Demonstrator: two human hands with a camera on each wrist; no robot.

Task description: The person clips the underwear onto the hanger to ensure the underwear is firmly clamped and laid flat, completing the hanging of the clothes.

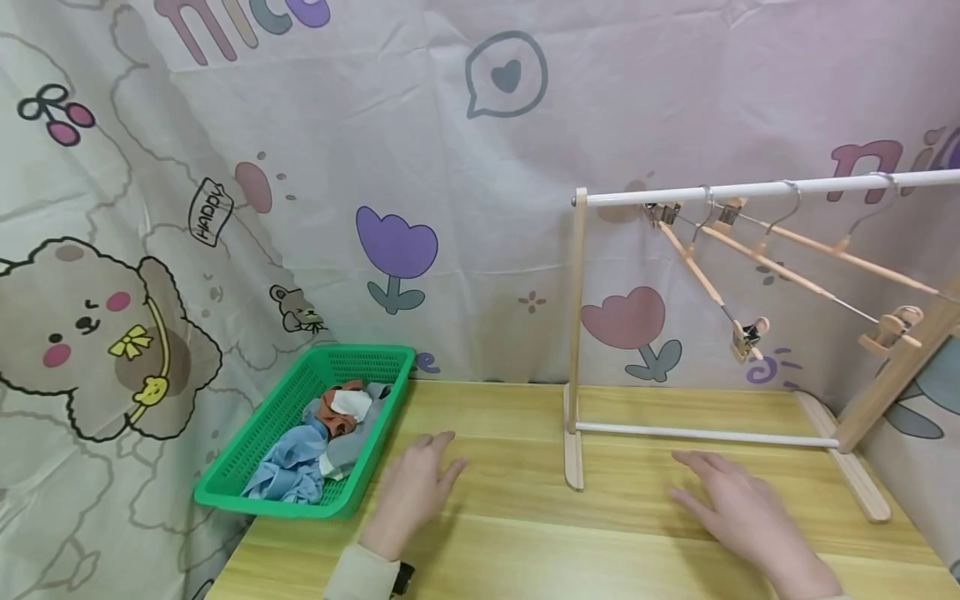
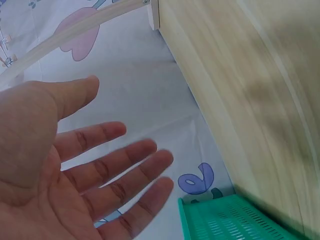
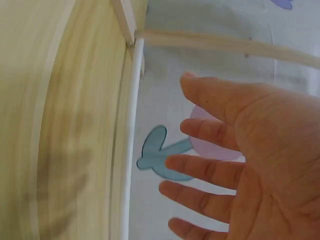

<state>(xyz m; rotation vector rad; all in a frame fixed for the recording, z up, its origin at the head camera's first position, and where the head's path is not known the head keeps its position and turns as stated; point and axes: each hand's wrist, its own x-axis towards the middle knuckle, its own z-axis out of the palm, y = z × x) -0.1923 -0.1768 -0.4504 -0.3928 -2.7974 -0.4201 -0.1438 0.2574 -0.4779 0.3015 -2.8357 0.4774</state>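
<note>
My left hand [image 1: 414, 485] is over the wooden table, just right of a green basket [image 1: 213, 492], and holds nothing. In the left wrist view its fingers [image 2: 120, 185] are spread and only slightly bent. My right hand [image 1: 738, 510] hovers in front of the garment rack's lower white bar [image 1: 697, 435], also holding nothing, with its fingers [image 3: 205, 167] spread apart in the right wrist view. Crumpled clothes lie in the basket: a light blue piece [image 1: 288, 462], a rust-brown piece [image 1: 339, 410], and grey and white cloth.
Three clip hangers hang from the rack's upper white bar [image 1: 750, 192], among them the nearest hanger [image 1: 693, 267] with metal clips. The rack's wooden feet [image 1: 573, 467] stand on the table [image 1: 525, 542]. A printed curtain [image 1: 480, 167] covers the back and left side.
</note>
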